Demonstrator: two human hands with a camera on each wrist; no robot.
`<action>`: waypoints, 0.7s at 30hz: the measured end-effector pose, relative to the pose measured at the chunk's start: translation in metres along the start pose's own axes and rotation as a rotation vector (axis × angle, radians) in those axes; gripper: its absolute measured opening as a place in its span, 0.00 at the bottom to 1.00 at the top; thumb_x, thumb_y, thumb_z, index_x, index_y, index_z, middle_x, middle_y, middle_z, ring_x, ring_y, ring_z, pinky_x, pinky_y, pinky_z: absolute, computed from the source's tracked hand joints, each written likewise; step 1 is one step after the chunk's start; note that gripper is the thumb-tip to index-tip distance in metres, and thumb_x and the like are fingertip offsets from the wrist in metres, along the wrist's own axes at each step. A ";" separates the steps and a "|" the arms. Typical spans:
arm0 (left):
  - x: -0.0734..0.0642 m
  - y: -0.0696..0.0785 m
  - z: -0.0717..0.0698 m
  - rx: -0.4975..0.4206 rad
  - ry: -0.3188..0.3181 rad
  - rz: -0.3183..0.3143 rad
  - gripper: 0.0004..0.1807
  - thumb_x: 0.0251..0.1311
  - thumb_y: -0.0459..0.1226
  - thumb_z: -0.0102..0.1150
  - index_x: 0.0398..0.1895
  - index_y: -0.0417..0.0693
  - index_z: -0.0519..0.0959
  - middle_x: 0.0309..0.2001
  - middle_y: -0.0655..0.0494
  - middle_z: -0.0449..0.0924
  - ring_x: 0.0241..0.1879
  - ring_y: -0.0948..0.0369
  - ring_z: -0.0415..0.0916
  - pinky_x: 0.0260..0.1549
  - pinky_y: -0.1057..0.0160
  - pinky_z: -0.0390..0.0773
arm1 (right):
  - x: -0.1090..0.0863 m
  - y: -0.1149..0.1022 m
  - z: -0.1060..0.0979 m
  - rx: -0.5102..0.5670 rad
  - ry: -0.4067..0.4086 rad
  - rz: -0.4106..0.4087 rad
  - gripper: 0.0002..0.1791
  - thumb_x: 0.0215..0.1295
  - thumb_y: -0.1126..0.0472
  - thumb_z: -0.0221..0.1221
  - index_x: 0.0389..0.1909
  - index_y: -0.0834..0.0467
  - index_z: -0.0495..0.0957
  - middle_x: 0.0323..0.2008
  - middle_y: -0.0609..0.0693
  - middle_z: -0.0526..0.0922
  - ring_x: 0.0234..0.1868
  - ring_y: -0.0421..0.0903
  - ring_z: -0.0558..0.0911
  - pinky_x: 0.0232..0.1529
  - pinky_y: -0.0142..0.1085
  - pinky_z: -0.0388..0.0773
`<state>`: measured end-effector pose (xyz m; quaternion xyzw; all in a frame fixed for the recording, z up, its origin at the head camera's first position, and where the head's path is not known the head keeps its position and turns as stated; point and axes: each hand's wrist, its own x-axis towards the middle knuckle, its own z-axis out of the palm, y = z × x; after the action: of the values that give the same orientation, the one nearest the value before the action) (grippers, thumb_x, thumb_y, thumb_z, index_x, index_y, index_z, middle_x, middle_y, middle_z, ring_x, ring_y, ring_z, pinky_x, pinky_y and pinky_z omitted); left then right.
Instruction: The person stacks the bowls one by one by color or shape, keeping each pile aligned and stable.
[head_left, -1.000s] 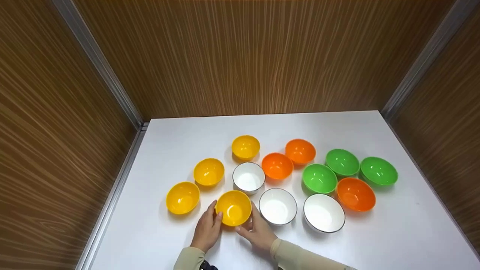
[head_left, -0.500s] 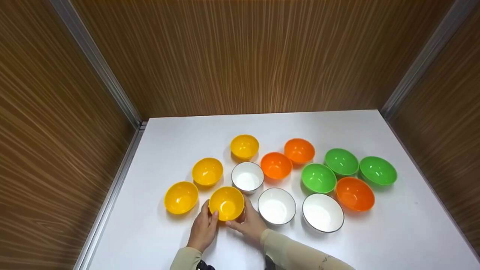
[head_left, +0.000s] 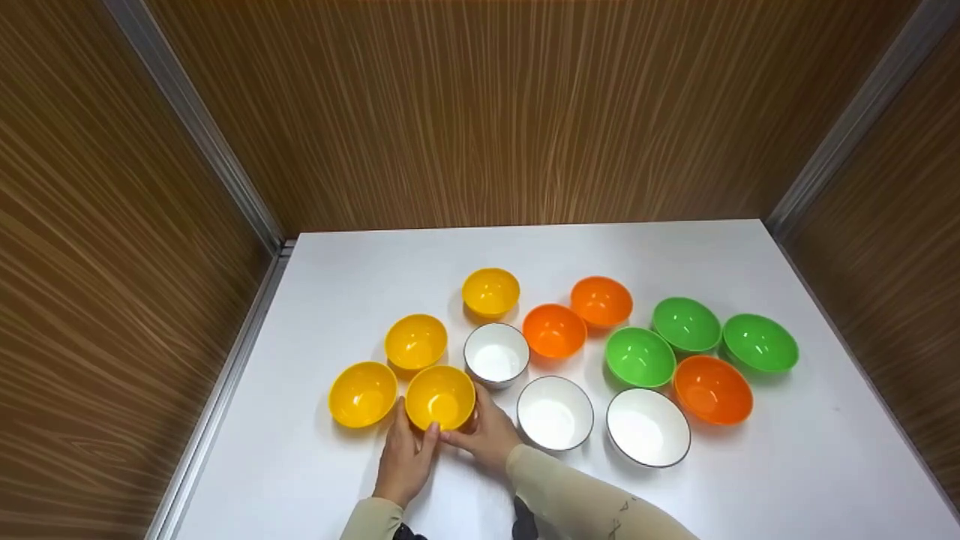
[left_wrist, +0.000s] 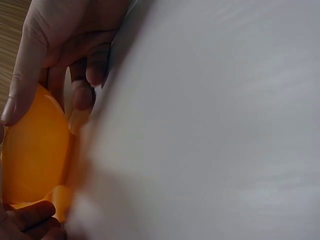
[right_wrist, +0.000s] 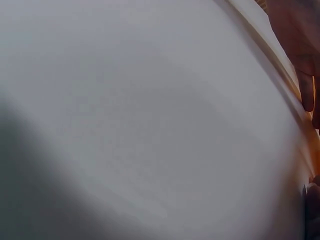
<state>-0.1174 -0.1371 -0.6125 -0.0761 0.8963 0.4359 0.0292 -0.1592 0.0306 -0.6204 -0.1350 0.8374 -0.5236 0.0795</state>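
Note:
A yellow bowl (head_left: pixel 440 397) stands upright between the two hands near the front of the table. The left hand (head_left: pixel 403 463) grips its left side, thumb at the near rim. From the right, the right hand (head_left: pixel 489 433) holds the same bowl, its thumb at the near side close to the left thumb. Two other yellow bowls lie just beyond: one to the left (head_left: pixel 363 395) and one behind (head_left: pixel 416 343), whose rims nearly meet the held bowl. In the left wrist view the bowl's outer wall (left_wrist: pixel 35 150) shows below the left thumb.
White bowls with dark rims (head_left: pixel 555 413) sit right of the hands. A fourth-row yellow bowl (head_left: pixel 490 292) stands farther back, near orange bowls (head_left: pixel 555 331). Green bowls (head_left: pixel 640 358) and another orange bowl (head_left: pixel 712 390) are at the right. Wood-grain panels (head_left: pixel 525 112) enclose the white table (head_left: pixel 300 300).
Both hands have carried the yellow bowl left and slightly away from the person, up beside the two yellow bowls at the left. The other bowls have stayed in place.

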 end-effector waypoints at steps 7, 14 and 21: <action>-0.001 -0.005 0.000 0.003 -0.009 0.000 0.44 0.70 0.53 0.46 0.75 0.36 0.40 0.74 0.38 0.45 0.72 0.46 0.48 0.70 0.45 0.50 | 0.008 -0.001 0.004 -0.028 0.007 0.065 0.60 0.44 0.33 0.68 0.74 0.53 0.51 0.71 0.52 0.62 0.69 0.50 0.64 0.70 0.51 0.57; -0.001 -0.007 0.003 -0.006 -0.014 -0.002 0.46 0.69 0.54 0.47 0.76 0.38 0.40 0.74 0.39 0.46 0.72 0.46 0.48 0.69 0.43 0.50 | 0.012 0.005 0.004 -0.032 0.006 0.076 0.60 0.43 0.33 0.68 0.74 0.51 0.51 0.71 0.50 0.61 0.69 0.49 0.63 0.70 0.51 0.57; -0.002 -0.007 0.001 -0.003 -0.010 -0.003 0.46 0.68 0.55 0.48 0.76 0.38 0.40 0.74 0.39 0.48 0.71 0.46 0.50 0.69 0.43 0.51 | 0.014 0.008 0.004 -0.018 -0.009 0.045 0.61 0.42 0.33 0.69 0.74 0.51 0.51 0.72 0.50 0.59 0.70 0.49 0.62 0.70 0.50 0.57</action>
<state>-0.1145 -0.1404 -0.6177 -0.0753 0.8953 0.4378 0.0342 -0.1725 0.0264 -0.6292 -0.1192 0.8446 -0.5134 0.0938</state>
